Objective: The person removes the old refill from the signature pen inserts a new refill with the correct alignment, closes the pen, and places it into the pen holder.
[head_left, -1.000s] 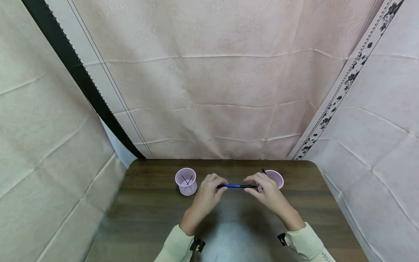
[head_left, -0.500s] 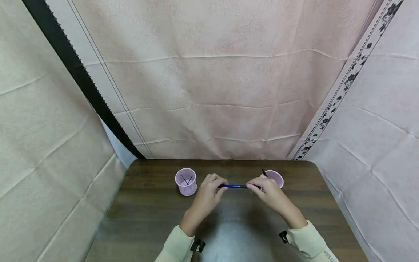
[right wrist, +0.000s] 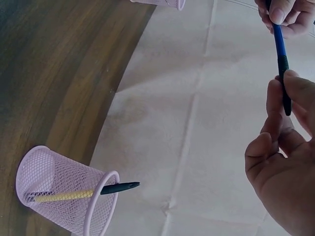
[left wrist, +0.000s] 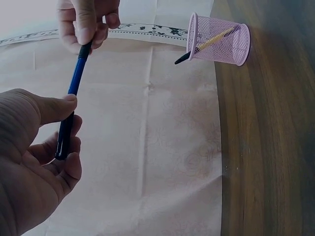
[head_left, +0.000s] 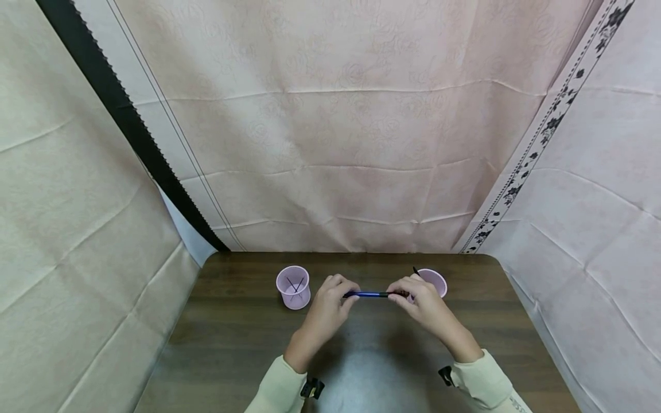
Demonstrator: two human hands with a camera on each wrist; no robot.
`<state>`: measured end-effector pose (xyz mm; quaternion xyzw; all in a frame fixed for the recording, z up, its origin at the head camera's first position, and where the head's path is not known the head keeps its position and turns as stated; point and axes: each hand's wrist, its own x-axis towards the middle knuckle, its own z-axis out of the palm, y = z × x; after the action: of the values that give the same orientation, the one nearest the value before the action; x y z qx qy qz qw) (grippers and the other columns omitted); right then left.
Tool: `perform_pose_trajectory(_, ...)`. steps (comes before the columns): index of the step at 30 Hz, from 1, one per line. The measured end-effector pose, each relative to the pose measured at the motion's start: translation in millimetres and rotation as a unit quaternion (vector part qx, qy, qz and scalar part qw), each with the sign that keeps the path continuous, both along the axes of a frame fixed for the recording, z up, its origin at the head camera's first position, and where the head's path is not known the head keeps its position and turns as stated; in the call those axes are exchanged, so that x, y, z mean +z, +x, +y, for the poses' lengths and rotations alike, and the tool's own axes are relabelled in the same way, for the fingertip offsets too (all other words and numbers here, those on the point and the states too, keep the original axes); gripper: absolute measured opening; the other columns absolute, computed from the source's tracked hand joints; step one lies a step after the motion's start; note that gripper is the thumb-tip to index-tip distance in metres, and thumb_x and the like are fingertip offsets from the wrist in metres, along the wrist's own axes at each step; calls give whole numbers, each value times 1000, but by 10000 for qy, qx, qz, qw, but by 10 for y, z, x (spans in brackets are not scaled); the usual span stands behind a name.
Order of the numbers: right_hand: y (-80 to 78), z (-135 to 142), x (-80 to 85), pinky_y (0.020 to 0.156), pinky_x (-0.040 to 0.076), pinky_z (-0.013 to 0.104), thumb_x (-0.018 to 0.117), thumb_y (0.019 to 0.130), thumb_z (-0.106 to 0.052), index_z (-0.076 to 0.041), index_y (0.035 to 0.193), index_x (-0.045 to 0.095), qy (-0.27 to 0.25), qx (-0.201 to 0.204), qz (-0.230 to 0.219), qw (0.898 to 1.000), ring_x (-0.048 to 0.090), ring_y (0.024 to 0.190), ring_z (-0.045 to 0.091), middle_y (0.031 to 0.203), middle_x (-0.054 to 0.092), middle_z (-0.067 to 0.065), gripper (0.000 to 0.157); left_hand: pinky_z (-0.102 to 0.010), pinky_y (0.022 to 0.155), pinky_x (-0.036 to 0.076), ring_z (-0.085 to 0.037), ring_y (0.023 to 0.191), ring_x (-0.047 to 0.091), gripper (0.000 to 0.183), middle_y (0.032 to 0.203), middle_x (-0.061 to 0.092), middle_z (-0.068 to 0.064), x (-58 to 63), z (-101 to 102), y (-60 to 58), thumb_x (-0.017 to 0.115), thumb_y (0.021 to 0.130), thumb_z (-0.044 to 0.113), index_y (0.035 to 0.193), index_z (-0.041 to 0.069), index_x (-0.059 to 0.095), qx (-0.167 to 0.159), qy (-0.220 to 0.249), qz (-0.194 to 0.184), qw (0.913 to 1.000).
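A blue pen (head_left: 373,294) with black ends is held level between both hands above the table. My left hand (head_left: 326,304) pinches its left end between thumb and fingers. My right hand (head_left: 424,303) pinches the other end at the black grip, and the dark tip pokes out past the fingers in the right wrist view. Just behind the right hand stands a pink mesh pen cup (right wrist: 74,189), partly hidden in the head view. Inside it leans a yellow pen (left wrist: 216,38) with a black end above the rim.
A second pink mesh cup (head_left: 283,287) stands left of the left hand, with thin dark crossing lines visible inside. Both cups are near the back of the brown wooden table (head_left: 227,332). Pale cloth (head_left: 330,143) hangs behind and at both sides.
The right hand's fingers have shifted slightly left along the pen since a second ago, covering more of its black grip. The left hand and the cups have stayed put.
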<state>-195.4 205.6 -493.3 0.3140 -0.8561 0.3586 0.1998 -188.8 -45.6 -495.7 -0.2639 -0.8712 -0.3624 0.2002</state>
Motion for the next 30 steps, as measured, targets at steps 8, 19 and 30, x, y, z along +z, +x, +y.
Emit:
perform_pose_trajectory(8, -1, -12, -2, 69, 46, 16, 84, 80, 5, -14, 96, 72, -201, 118, 125, 9997, 57, 80, 7, 90, 70, -7, 28, -26, 74, 51, -14, 87, 57, 15, 91, 64, 2, -2, 17, 1, 83, 85, 6, 95, 15, 75, -12, 67, 82, 9999)
perform_pose_trajectory(19, -13, 3, -27, 60, 48, 28, 83, 81, 3, -12, 99, 72, -298, 116, -145, 9994, 55, 75, 8, 91, 68, -5, 26, -28, 74, 52, -14, 88, 58, 13, 91, 64, 2, 25, 8, -11, 82, 87, 7, 95, 14, 76, -50, 135, -32, 9999)
perform_pose_trajectory(30, -11, 43, 107, 69, 55, 26, 80, 90, -14, -20, 110, 74, 252, -91, -861, 9959, 59, 82, 3, 99, 71, -5, 21, -28, 74, 51, -14, 88, 58, 13, 91, 65, 2, 11, -11, -16, 82, 87, 6, 96, 13, 76, -71, 129, -14, 9999)
